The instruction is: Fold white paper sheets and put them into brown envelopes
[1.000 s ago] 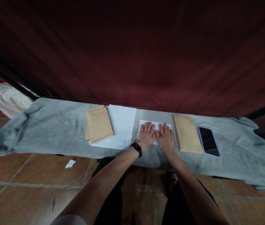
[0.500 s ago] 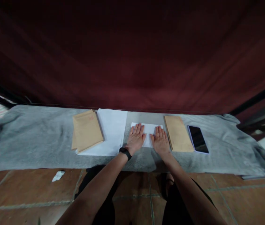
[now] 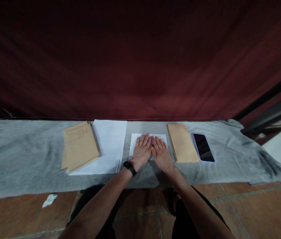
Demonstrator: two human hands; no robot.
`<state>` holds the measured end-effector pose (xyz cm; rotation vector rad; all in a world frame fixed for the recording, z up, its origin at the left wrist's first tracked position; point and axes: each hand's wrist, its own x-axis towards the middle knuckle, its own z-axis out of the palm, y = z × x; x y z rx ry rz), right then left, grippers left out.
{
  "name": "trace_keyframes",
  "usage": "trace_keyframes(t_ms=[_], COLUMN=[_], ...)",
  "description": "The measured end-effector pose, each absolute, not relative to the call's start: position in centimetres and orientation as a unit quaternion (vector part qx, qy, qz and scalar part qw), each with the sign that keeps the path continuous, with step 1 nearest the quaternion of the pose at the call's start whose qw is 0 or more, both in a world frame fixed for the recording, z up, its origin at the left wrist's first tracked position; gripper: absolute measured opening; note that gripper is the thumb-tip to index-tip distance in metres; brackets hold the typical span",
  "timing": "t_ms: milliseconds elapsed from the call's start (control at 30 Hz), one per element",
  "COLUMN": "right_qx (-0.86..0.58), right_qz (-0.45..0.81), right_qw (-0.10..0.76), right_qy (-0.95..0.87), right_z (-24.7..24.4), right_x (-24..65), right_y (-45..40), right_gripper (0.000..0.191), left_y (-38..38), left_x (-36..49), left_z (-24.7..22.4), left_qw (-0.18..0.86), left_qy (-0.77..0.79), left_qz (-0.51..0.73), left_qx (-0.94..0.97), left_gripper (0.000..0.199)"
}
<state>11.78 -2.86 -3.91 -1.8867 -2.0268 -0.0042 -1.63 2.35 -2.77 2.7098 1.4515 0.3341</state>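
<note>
A small white sheet of paper [image 3: 133,143], which looks folded, lies flat on the grey cloth in front of me. My left hand [image 3: 142,149] rests palm down on it with the fingers stretched out, a dark band around the wrist. Beside it my right hand [image 3: 160,153] also presses flat on the paper, fingers extended. The two hands meet at the thumbs, over the paper's middle, and cover much of it. Neither hand grips anything.
To the left, brown envelopes [image 3: 80,146] overlap a stack of larger white sheets [image 3: 110,142]. At right lie more brown envelopes [image 3: 183,143] and a phone [image 3: 203,147] in a pale purple case. Grey cloth [image 3: 31,156] covers the bench. A dark red curtain [image 3: 140,83] hangs behind.
My hands have come together on the paper and now touch, where before there was a gap between them. The view has shifted slightly.
</note>
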Motion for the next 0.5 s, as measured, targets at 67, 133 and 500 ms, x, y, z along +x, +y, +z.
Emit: trace_keyframes(t_ms=[67,133,500], right_qx=[-0.672,-0.679,-0.687], right_qz=[-0.005,-0.021,-0.074], right_qw=[0.172,0.168,0.182], right_qy=[-0.72,-0.715,-0.7], right_z=[-4.0,-4.3,-5.5], right_x=[11.9,12.1,12.6], right_y=[-2.9,-2.9,-2.8], right_gripper=[0.053,0.052,0.058], left_y=[2.3,2.5,3.2], left_x=[-1.8,-2.0,-4.3], left_z=[-3.0,-3.1,-3.8], left_qw=[0.023,0.02,0.005], left_qy=[0.472,0.483,0.547], left_qz=[0.1,0.098,0.104], left_qx=[0.876,0.87,0.83], left_gripper=[0.054,0.054,0.061])
